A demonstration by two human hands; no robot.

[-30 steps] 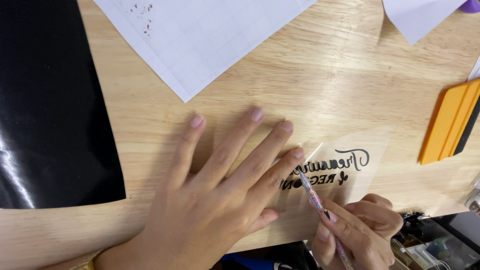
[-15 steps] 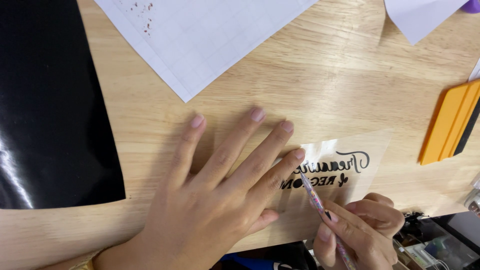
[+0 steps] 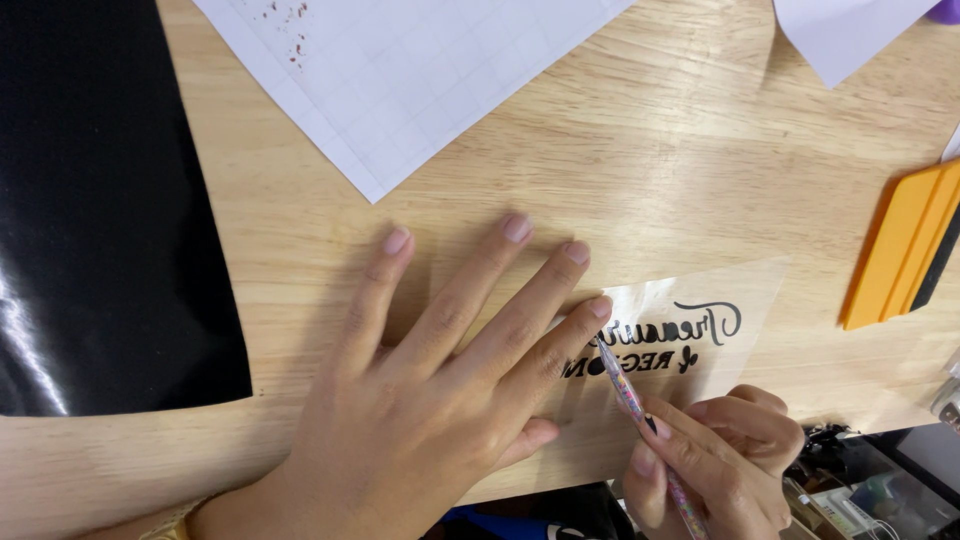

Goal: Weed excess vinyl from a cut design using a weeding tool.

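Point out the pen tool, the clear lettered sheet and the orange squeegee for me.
pen tool (image 3: 622, 385), head view, mid-shaft above the right hand.
clear lettered sheet (image 3: 745, 290), head view, bare upper right corner.
orange squeegee (image 3: 893, 250), head view, middle of its orange body.

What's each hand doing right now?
Left hand: open, fingers spread flat, pressing the clear lettered film onto the wooden table.
Right hand: closed on a thin weeding tool.

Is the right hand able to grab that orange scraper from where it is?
Probably yes: the right hand holds a thin tool, but only bare wooden table lies between it and the orange scraper.
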